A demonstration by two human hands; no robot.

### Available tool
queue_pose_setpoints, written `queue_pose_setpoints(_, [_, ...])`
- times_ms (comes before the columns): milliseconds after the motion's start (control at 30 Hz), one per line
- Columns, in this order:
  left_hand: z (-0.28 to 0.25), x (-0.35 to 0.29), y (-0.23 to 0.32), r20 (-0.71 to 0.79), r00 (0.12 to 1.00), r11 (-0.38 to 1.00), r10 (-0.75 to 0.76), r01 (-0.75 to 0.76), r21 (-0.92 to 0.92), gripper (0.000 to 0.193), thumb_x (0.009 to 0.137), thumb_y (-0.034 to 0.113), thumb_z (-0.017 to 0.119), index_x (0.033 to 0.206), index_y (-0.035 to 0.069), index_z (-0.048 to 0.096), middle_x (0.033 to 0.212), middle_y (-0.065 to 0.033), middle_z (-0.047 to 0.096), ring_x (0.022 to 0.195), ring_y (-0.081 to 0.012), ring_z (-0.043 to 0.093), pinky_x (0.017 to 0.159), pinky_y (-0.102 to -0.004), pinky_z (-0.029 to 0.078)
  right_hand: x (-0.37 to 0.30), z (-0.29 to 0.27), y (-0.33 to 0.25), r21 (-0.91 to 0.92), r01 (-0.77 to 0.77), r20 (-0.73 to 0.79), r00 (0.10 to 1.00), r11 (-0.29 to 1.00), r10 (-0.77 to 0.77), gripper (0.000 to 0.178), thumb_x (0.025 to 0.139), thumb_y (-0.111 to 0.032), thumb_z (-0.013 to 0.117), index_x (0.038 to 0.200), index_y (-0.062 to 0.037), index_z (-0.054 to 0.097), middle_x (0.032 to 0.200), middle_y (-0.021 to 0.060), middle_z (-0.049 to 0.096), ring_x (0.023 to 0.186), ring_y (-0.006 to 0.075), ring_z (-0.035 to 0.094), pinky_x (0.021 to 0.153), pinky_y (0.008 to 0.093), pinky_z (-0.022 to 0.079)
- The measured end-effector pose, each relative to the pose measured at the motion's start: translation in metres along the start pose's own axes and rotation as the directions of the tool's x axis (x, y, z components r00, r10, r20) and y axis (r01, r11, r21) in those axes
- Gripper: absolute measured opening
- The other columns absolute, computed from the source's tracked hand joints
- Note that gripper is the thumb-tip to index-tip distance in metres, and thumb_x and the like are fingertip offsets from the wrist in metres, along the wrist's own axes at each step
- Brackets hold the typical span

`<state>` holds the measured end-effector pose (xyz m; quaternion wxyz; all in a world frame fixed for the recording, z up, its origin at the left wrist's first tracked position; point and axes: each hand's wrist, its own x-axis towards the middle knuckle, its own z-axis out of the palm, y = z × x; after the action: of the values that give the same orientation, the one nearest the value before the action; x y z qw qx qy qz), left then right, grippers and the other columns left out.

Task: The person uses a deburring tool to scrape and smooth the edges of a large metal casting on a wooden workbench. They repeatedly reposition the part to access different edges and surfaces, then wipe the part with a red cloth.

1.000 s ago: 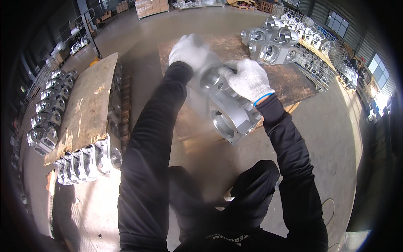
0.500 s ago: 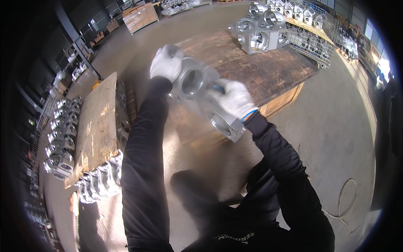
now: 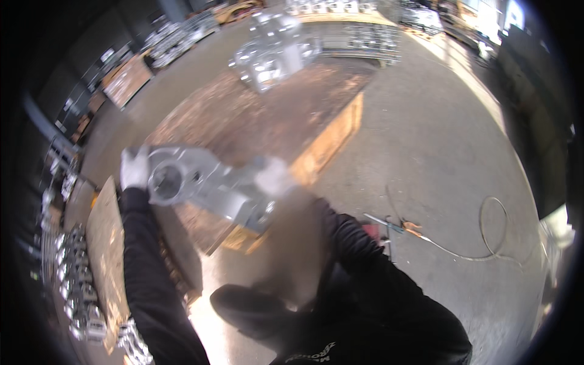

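A silver-grey metal casting [image 3: 213,185], with a round bore at its left end and a squarer right end, is held above the near part of a wooden crate top [image 3: 255,115]. My left hand [image 3: 135,169], in a white glove, is closed on the bored end. Beside the casting's other end is my right hand [image 3: 275,177], gloved too. It is smeared by motion, so its fingers and contact with the casting cannot be made out. Farther back on the crate top stands a blurred stack of similar castings [image 3: 271,58].
To my left, a wooden board [image 3: 104,243] stands beside a row of castings [image 3: 78,286]. An air hose [image 3: 453,254] with an orange-and-blue fitting lies on the floor at the right. Behind the crate is a wire cage [image 3: 356,39]; a cardboard-coloured box [image 3: 126,82] stands far left.
The view has swung to the right. The casting has turned, showing another face with its bored end at the left. My right hand has gone from clearly gripping it to a blur beside it.
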<state>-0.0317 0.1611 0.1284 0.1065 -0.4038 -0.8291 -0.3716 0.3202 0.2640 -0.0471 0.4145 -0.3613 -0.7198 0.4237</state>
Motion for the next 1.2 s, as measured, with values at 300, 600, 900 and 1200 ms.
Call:
queue_pose_setpoints(300, [0.008, 0.005, 0.023, 0.272, 0.862, 0.853, 0.427, -0.284, -0.439, 0.035, 0.104, 0.024, 0.069, 0.128, -0.002, 0.064, 0.119, -0.011, 0.068, 0.113, -0.0204, 0.062, 0.105, -0.0344, 0.048, -0.158, -0.007, -0.068, 0.249, -0.407, 0.106, 0.913, 0.879, 0.393, 0.051, 0.103, -0.03, 0.067, 0.144, -0.0016, 0.056, 0.087, 0.0247, 0.073, 0.084, 0.0403, 0.077, 0.078, 0.0488, 0.059])
queue_pose_setpoints(600, [0.008, -0.014, 0.051, -0.065, 0.938, 0.891, 0.342, -0.301, 0.338, 0.102, 0.098, 0.075, 0.059, 0.16, -0.005, 0.044, 0.162, -0.0335, 0.047, 0.152, -0.0429, 0.046, 0.126, -0.0469, 0.037, -0.16, 0.054, -0.027, 0.085, 0.141, 0.211, 0.965, 0.986, -0.156, 0.045, 0.103, -0.038, 0.072, 0.137, -0.0084, 0.066, 0.099, 0.0188, 0.076, 0.089, 0.0419, 0.075, 0.076, 0.0472, 0.06])
queue_pose_setpoints(900, [0.023, -0.161, -0.023, 0.347, 0.92, 0.979, -0.181, 0.135, 0.154, 0.072, 0.105, 0.065, 0.049, 0.129, 0.0, 0.068, 0.126, -0.0331, 0.071, 0.121, -0.0501, 0.067, 0.104, -0.0544, 0.053, -0.105, 0.039, 0.002, -0.643, 0.628, 0.506, 0.778, 0.439, -0.372, 0.034, 0.098, -0.028, 0.073, 0.127, -0.0108, 0.066, 0.1, 0.0125, 0.073, 0.091, 0.0346, 0.073, 0.082, 0.0483, 0.055])
queue_pose_setpoints(1200, [0.017, -0.162, -0.017, 0.353, 0.907, 0.971, -0.231, 0.19, 0.145, 0.069, 0.102, 0.064, 0.053, 0.129, 0.005, 0.074, 0.127, -0.0275, 0.073, 0.123, -0.045, 0.068, 0.106, -0.0509, 0.053, -0.114, 0.068, 0.005, -0.685, 0.395, 0.308, 0.918, 0.612, -0.248, 0.032, 0.095, -0.029, 0.076, 0.122, -0.0107, 0.073, 0.092, 0.0108, 0.071, 0.086, 0.0344, 0.071, 0.079, 0.0484, 0.054])
